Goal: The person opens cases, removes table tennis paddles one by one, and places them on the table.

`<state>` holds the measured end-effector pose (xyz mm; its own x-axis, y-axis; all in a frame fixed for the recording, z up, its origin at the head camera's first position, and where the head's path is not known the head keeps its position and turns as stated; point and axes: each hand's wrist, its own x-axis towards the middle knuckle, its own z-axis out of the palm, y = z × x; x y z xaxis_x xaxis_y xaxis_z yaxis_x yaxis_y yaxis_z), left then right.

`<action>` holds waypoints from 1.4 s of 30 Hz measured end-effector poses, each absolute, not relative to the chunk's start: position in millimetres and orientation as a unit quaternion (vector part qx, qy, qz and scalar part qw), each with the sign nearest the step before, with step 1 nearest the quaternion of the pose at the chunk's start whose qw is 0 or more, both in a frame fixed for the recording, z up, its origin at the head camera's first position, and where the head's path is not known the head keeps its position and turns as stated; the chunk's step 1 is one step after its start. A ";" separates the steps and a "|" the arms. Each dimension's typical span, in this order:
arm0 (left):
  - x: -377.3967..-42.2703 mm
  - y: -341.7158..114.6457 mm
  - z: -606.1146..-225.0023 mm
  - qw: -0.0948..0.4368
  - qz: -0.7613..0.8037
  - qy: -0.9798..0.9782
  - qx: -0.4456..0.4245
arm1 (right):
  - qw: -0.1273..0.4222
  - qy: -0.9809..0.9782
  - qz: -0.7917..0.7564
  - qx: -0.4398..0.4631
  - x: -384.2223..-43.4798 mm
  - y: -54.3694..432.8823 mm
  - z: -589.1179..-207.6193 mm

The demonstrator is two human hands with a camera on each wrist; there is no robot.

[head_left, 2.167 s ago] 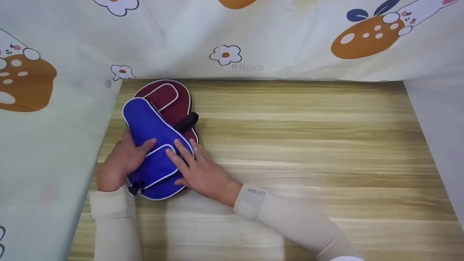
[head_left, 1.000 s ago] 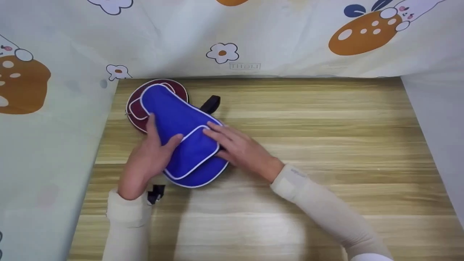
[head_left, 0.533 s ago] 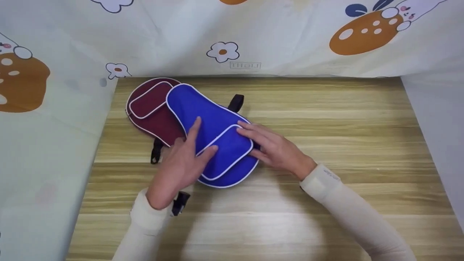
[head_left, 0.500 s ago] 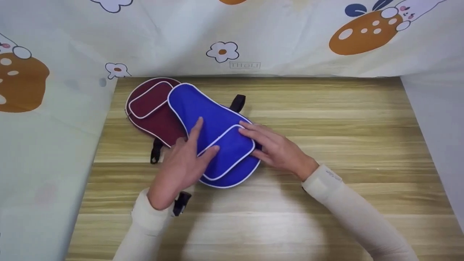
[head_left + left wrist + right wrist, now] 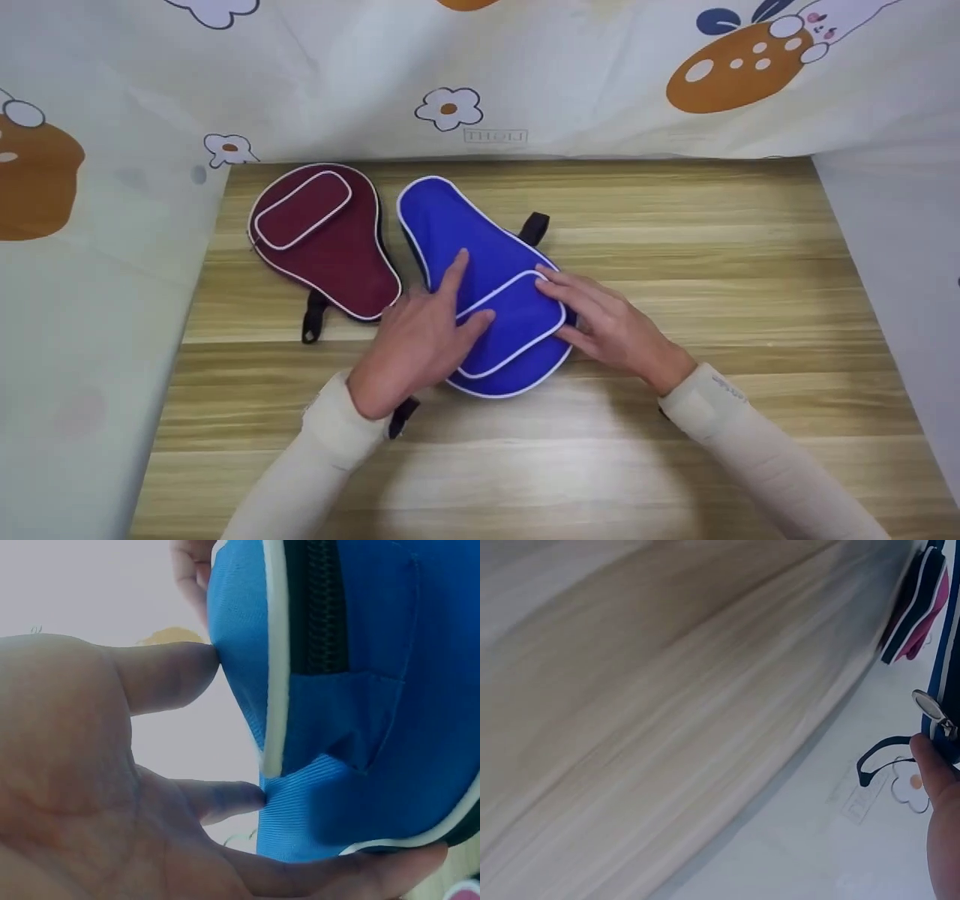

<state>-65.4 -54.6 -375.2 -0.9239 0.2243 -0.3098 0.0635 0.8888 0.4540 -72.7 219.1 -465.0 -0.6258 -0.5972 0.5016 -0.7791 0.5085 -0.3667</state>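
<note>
A blue table tennis bat case (image 5: 465, 225) with white piping and a raised pocket lies at an angle in the middle of the head view. My left hand (image 5: 420, 337) touches its left side, index finger and thumb stretched out over the front. In the left wrist view, the left thumb (image 5: 169, 675) meets the pocket and lower fingers run along the case's edge. My right hand (image 5: 619, 319) grips the opposite edge, fingertips on the pocket, thumb lower at the side. A maroon bat case (image 5: 337, 247) lies apart to the left, close to the left hand's knuckles.
The wood-grain tabletop (image 5: 697, 262) spreads out to the right. A printed curtain (image 5: 337, 82) borders the back and left, with a pale panel (image 5: 885, 247) at right. Black straps stick out from the cases, one strap (image 5: 535, 229) at upper right. A metal zipper pull (image 5: 930, 706) shows by the right hand.
Both hands have moved the blue case rightward, off the maroon case it overlapped, and the maroon case now shows whole. The right hand has kept to the blue case's edge.
</note>
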 end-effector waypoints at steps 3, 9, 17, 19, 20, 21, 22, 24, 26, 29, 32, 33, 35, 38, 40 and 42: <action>-67.0 -44.7 -379.3 0.192 0.223 0.951 0.094 | 0.149 -0.863 0.282 0.392 -67.1 230.6 -466.9; -69.0 -26.3 -392.3 0.232 0.236 0.937 0.111 | 0.132 -0.872 0.277 0.380 -59.4 248.5 -472.4; -67.8 -11.8 -410.9 0.247 0.234 0.933 0.118 | 0.071 -0.890 0.290 0.344 -52.7 259.9 -484.5; -67.2 -9.8 -414.1 0.246 0.231 0.934 0.116 | 0.063 -0.890 0.300 0.337 -52.1 261.0 -487.2; -66.9 -8.9 -415.3 0.243 0.229 0.935 0.116 | 0.058 -0.890 0.305 0.333 -51.9 261.4 -488.5; -66.5 -8.1 -416.4 0.241 0.227 0.937 0.115 | 0.053 -0.891 0.308 0.329 -51.7 261.8 -489.6; -66.2 -7.4 -417.5 0.238 0.224 0.938 0.113 | 0.049 -0.892 0.312 0.323 -51.6 262.0 -490.8; -65.7 -6.3 -419.7 0.234 0.215 0.942 0.109 | 0.040 -0.895 0.320 0.310 -51.4 261.7 -493.2; -65.4 -5.2 -421.5 0.234 0.206 0.944 0.104 | 0.026 -0.898 0.325 0.295 -51.5 261.2 -495.3; -64.7 -4.9 -423.2 0.237 0.193 0.947 0.096 | 0.004 -0.903 0.327 0.280 -51.3 260.3 -496.4; -63.2 -7.0 -423.4 0.229 0.183 0.951 0.096 | -0.018 -0.910 0.311 0.274 -50.9 259.1 -493.9; -62.8 -8.5 -423.0 0.220 0.179 0.954 0.099 | -0.027 -0.913 0.302 0.272 -50.5 258.5 -491.9; -63.9 -12.4 -421.5 0.186 0.169 0.962 0.110 | -0.044 -0.920 0.285 0.267 -49.8 256.7 -487.5; -72.0 -20.8 -418.2 0.114 0.154 0.971 0.139 | -0.063 -0.928 0.266 0.253 -46.3 251.7 -480.0; -82.3 -27.6 -416.9 0.073 0.141 0.973 0.166 | -0.065 -0.932 0.256 0.248 -42.8 246.7 -475.7; -95.2 -34.2 -417.0 0.054 0.133 0.971 0.191 | -0.054 -0.936 0.243 0.248 -38.8 239.3 -472.1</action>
